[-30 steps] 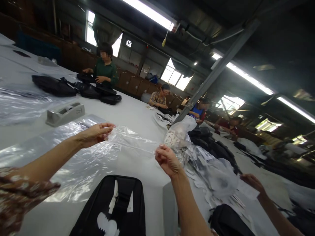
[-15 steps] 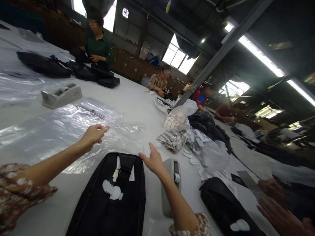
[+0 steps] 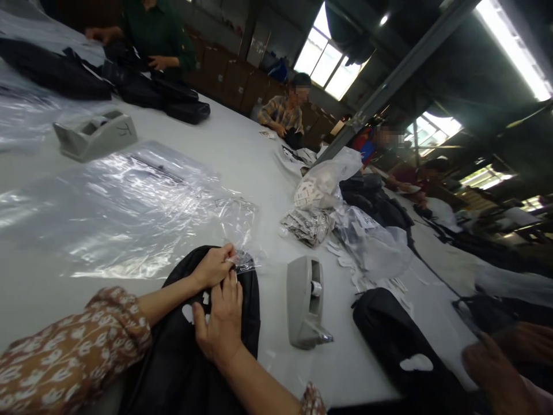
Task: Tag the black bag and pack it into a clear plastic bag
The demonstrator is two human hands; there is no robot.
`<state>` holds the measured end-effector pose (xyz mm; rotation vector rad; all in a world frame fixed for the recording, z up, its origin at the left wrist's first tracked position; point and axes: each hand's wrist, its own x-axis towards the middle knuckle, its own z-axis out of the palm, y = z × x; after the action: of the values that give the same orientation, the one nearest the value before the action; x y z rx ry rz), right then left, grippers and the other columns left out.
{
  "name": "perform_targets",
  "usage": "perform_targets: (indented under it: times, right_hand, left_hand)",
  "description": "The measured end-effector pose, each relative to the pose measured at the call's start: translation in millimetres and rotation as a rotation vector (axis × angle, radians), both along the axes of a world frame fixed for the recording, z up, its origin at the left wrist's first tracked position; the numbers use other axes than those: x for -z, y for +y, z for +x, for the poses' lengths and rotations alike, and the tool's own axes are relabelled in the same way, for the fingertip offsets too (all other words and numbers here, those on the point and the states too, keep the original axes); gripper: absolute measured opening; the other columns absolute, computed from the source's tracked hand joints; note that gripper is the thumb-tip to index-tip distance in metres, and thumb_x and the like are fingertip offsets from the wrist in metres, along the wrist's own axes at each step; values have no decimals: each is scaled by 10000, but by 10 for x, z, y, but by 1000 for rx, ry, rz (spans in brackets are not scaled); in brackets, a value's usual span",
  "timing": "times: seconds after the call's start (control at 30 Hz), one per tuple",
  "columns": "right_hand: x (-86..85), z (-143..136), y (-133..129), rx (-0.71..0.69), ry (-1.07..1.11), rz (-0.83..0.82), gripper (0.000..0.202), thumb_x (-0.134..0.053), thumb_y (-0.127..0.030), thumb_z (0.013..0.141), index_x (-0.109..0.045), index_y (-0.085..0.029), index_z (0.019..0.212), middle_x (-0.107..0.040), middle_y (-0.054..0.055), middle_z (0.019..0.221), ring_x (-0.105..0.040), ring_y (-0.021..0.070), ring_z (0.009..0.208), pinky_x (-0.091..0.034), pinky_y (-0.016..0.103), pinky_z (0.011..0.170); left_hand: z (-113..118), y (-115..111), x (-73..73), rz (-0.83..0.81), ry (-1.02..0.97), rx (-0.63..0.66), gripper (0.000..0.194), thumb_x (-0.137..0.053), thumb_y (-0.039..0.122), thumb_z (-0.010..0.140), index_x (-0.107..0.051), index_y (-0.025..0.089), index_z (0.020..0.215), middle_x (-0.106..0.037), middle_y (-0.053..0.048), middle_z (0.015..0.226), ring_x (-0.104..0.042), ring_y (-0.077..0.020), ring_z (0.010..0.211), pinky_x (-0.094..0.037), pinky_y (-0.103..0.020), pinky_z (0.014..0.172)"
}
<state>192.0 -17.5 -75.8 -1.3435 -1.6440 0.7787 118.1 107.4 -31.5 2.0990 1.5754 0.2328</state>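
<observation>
At the far end of a black fabric bag (image 3: pixel 185 369) lying on the white tabletop (image 3: pixel 246 153), the left hand (image 3: pixel 218 266) pinches a piece of clear plastic film (image 3: pixel 239 219). The right hand (image 3: pixel 222 320) rests on the bag just below it, fingers extended and thumb spread; whether its fingertips also touch the film is hard to tell. White paper pieces (image 3: pixel 188 313) show beside that thumb. A grey tape dispenser (image 3: pixel 298 305) stands to the right, between this bag and a second black bag (image 3: pixel 393 328). Clear plastic sheets (image 3: pixel 129 213) spread out at the left.
</observation>
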Motion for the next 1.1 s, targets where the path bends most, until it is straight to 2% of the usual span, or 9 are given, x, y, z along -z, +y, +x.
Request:
perform_targets:
  times: [0.13,0.3,0.37,0.57,0.7,0.8,0.9,1.0,1.1]
  right_hand:
    - [-44,37,39,-18,-16,-16,676,-533,-365,866,-345,-34,1424,-250,223,1531,-123,342,1445,-178,596,1137]
    - [-524,317,-327,-104,-53,-76,683,-405,-437,948,-239,-44,1481,-102,231,1559,-55,364,1447,-130,684,1109]
    - [-614,270,-557,-165,-57,-55,713,-425,-493,933,-253,-76,1486,-105,215,1561,-43,371,1445,-109,691,1113]
    - [-321,-372,-879,-161,-70,-22,813,-500,-509,888,-191,-75,1501,-81,245,1548,-34,431,1424,-140,762,1061]
    - [-138,-435,-904,-84,-19,109,817,-590,-492,833,-237,-180,1500,-220,159,1551,-173,431,1412,-201,755,1053]
    - [-101,-78,-757,125,130,212,625,-533,-412,889,-336,-220,1450,-461,109,1442,-419,335,1327,-378,593,1057]
    - [-213,502,-382,480,257,152,435,-488,-326,929,-447,-189,1340,-589,123,1268,-555,246,1179,-486,413,971]
    - [-399,943,90,645,172,217,611,-641,-464,823,-458,-141,1309,-565,165,1222,-516,297,1159,-428,484,993]
    - [-466,1062,461,659,10,247,777,-739,-532,701,-465,-144,1315,-543,170,1208,-489,335,1136,-392,531,977]
  left_hand:
    - [-17,8,-24,23,-13,3,239,-532,368,909,-557,165,785,-517,52,624,-520,-115,585,-434,-272,625]
    - [80,81,-214,70,0,31,333,-537,463,898,-572,158,769,-547,37,658,-530,-118,607,-438,-278,630]
    - [63,75,-244,108,9,30,333,-519,467,904,-570,162,781,-543,35,664,-519,-123,610,-425,-284,641]
    - [-137,-78,-67,130,30,21,259,-453,387,926,-549,180,803,-487,49,614,-479,-130,579,-373,-287,649]
    - [-112,-45,-131,93,9,36,251,-473,389,876,-565,182,771,-507,44,617,-492,-132,596,-370,-264,631]
    - [19,61,-408,101,5,19,295,-472,431,839,-573,186,707,-463,55,556,-463,-131,559,-334,-242,573]
    - [184,130,-759,158,0,24,303,-487,452,823,-590,193,703,-435,62,534,-439,-130,550,-303,-238,567]
    - [353,134,-1024,202,-17,47,275,-522,438,807,-602,197,700,-456,60,537,-445,-133,557,-302,-238,581]
    - [489,131,-1182,216,-46,44,259,-559,423,783,-601,194,669,-431,65,502,-430,-132,534,-287,-236,563]
